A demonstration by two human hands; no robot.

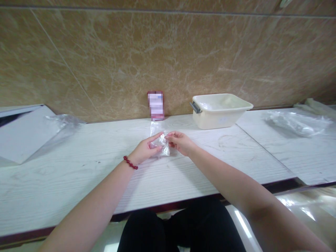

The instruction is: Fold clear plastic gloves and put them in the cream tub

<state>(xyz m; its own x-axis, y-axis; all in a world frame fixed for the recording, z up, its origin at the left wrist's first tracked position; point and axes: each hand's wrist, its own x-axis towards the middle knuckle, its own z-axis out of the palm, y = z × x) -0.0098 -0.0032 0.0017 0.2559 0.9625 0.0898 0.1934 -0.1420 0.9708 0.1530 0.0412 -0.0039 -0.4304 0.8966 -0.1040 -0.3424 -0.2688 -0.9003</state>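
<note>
A small clear plastic bag [164, 149] is between my two hands, just above the white wood-grain table [147, 189]. My left hand [147, 148] grips the bag's left side, thumb in front and fingers behind. With thumb and fingers pinched together, my right hand [180, 142] holds the bag's upper right edge. Whether anything lies inside the bag is hard to make out through the shine. Behind my hands a phone [156, 106] with a blurred screen leans upright against the marbled wall.
A cream plastic tub [217, 119] with a grey handle stands by the wall, right of the phone. Crumpled clear plastic [299, 122] lies at the far right. To the left is a white box [26, 133] with clear plastic bags [65, 120] beside it.
</note>
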